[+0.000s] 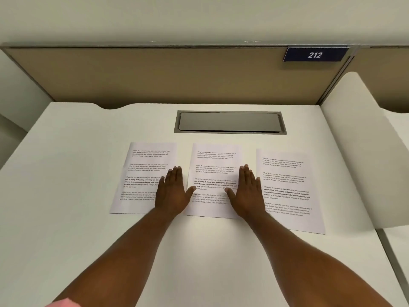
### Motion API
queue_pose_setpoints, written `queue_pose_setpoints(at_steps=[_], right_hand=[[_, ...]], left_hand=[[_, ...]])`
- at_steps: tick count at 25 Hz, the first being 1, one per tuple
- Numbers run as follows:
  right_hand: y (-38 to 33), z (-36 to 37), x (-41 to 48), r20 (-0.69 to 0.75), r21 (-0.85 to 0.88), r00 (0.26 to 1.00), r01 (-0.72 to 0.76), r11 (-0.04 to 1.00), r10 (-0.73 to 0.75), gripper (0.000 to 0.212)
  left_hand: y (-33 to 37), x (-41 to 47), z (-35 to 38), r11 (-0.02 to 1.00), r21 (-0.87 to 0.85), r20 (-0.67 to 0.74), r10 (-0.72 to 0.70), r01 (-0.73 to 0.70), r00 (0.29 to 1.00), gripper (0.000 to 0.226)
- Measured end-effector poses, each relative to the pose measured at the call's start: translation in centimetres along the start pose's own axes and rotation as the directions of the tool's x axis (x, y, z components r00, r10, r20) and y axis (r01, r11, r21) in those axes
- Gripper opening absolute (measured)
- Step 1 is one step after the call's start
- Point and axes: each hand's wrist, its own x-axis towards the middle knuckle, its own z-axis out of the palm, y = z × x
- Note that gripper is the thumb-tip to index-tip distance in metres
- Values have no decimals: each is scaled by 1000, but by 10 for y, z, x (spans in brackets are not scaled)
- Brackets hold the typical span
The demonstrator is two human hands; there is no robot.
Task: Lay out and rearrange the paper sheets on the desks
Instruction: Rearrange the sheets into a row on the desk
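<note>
Three printed paper sheets lie side by side on the white desk [66, 196]. The left sheet [141, 173] sits slightly tilted, the middle sheet [214, 171] is nearly straight, and the right sheet [287, 189] lies a little lower. My left hand [173, 191] rests flat across the gap between the left and middle sheets, its thumb on the middle sheet. My right hand [246, 191] lies flat on the right edge of the middle sheet, fingers stretched out, thumb on the text. Neither hand grips anything.
A grey metal cable flap [230, 121] is set into the desk behind the sheets. A tan partition [155, 74] with a blue "212" sign [315, 54] closes the back. A white side divider [363, 151] borders the right, with another desk beyond.
</note>
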Motion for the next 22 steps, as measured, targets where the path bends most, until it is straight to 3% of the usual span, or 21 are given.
queue_pose_setpoints(at_steps=[3,5,10,17,19,22], right_hand=[[3,3,10,4,233,993,-117,965,120,84],[3,4,16,4,318,979,-194,928,203,81],[1,2,31,-19,391,961,-246,887,275,81],[0,0,37,3,398,957,-266,878,289,84],[2,0,37,-4,398,960,-256,881,281,84],[1,-1,36,-36,442,955,-250,861,295,81]], left_hand=[[13,12,7,997,-62,34,-34,36,999,88],[20,21,11,976,-169,82,-129,141,988,87],[24,49,14,822,-432,136,-347,371,928,85],[31,71,13,542,-648,263,-499,534,826,80],[29,74,13,463,-690,304,-513,557,803,71],[23,74,17,376,-756,340,-474,536,812,40]])
